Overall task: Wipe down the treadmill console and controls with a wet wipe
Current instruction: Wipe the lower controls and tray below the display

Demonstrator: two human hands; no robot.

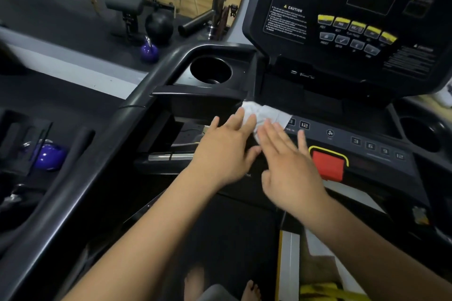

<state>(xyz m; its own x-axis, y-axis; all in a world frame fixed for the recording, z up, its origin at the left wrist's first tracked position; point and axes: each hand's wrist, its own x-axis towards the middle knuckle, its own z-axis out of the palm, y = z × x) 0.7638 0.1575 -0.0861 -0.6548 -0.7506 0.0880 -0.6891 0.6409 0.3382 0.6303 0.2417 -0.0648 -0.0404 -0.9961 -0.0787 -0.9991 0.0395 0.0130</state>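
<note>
At frame centre, the control strip lies bare to the right of both hands, with only the raised red stop button on it. The upright display panel walls off the upper right; the cup holder gapes upper centre.

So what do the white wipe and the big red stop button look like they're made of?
The white wipe looks like thin, soft nonwoven fabric: it lies crumpled and creased under the fingertips. The red stop button looks like matte moulded plastic, evenly coloured without glare.
</note>
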